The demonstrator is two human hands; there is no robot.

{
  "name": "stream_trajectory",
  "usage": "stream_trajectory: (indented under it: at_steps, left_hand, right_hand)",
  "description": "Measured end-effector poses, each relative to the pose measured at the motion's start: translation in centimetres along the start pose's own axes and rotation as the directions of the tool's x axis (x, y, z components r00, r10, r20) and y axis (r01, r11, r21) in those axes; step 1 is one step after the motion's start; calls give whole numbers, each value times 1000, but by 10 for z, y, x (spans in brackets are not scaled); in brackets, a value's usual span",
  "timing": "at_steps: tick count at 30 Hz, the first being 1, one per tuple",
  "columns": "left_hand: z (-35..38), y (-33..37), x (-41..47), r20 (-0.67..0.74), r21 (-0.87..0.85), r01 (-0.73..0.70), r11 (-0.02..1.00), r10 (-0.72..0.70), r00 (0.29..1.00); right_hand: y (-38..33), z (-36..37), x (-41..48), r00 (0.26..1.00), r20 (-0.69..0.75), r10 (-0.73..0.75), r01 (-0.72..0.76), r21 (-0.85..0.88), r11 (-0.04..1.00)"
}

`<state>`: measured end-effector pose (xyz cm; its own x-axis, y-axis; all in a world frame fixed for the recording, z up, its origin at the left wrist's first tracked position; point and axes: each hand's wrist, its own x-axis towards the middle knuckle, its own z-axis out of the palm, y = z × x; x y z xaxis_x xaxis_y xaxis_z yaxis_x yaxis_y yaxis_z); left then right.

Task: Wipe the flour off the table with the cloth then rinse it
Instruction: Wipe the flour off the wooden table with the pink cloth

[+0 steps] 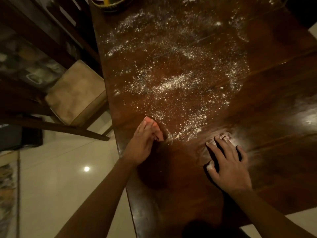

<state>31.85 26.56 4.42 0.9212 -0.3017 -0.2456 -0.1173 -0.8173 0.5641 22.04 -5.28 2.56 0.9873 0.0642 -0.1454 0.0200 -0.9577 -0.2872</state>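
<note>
a dark glossy wooden surface (pixel 267 127) fills the view, flour (pixel 173 85) scattered over its middle and far part; pale tiled floor (pixel 56 170) lies to the left; the left hand (pixel 142 145) presses nearly straight fingers (pixel 145 125) on a pink cloth (pixel 157 130) by the left edge, at the flour's near rim; the right hand (pixel 229 165) rests flat, spread, holding nothing, its tips in a floury smear; a tan-cushioned chair (pixel 77 93) stands beside the surface; a basket (pixel 109 5) sits at the far end

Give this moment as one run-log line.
step: wiping | left hand: presses cloth | right hand: flat on table | flour: mostly unwiped
</note>
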Motion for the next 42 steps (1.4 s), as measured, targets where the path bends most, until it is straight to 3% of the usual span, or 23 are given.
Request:
stream_trajectory:
  at_steps: [2,4,8,13,16,18,19,21,23,25,27,28,29,30,32,33,34,36,39,42]
  left_hand:
    - [-17,-16,9,17,-47,88,995,-87,996]
    - [-29,-23,27,32,25,77,997,-78,996]
    - [-12,-14,34,92,436,-16,900,-27,995]
    - [-19,-28,32,147,472,-195,860,141,979]
    - [-39,-45,70,-83,429,48,902,-13,996]
    - [-38,-39,99,-216,353,242,904,-172,961]
    - [-32,-29,107,-232,340,271,900,-199,952]
    - [-12,-5,103,-182,413,138,900,-67,981]
    - [8,9,75,5,469,-145,871,162,987]
    - [9,-1,47,243,419,-409,811,334,911]
    - [-16,-21,43,380,186,-584,790,490,784]
    - [-30,-31,47,371,61,-604,794,544,752]
    - [-42,-40,54,300,-10,-568,823,544,784]
    - [-49,-44,65,173,-27,-482,876,479,861]
    - [-49,-37,92,-71,42,-193,980,195,978]
    - [-39,-25,102,-151,113,-64,992,81,985]
    - [-26,-10,111,-185,182,-24,983,58,981]
    - [3,21,118,-134,278,-148,949,191,972]
    - [42,58,95,61,294,-354,888,352,934]
    - [41,62,72,312,168,-595,786,531,788]
  right_hand:
    - [-1,0,0,1000,-8,6,-6,6,1000]
    - [-2,1,-1,1000,-20,11,-11,11,1000]
    - [-5,1,-1,998,-32,47,-46,13,999]
    - [-43,10,0,964,-63,260,-258,35,966]
    - [-59,17,3,940,-108,325,-324,24,946]
    - [-56,17,4,936,-132,326,-325,34,945]
    - [-54,18,4,936,-140,322,-321,32,947]
    - [-53,19,3,934,-149,324,-324,26,946]
    - [-54,21,3,932,-148,331,-330,32,943]
    - [-53,21,3,930,-148,336,-334,43,942]
    - [-53,20,3,928,-151,340,-336,52,940]
    - [-54,20,3,926,-154,344,-339,59,939]
    - [-54,20,3,924,-159,348,-341,65,938]
    - [-55,20,4,922,-165,350,-342,71,937]
    - [-54,20,4,920,-171,351,-342,81,936]
    - [-54,19,4,919,-173,354,-344,84,935]
    - [-54,19,4,917,-175,359,-349,89,933]
    - [-53,19,5,912,-180,368,-356,95,930]
    - [-52,18,8,906,-179,383,-373,85,924]
    - [-50,16,12,886,-183,426,-412,110,904]
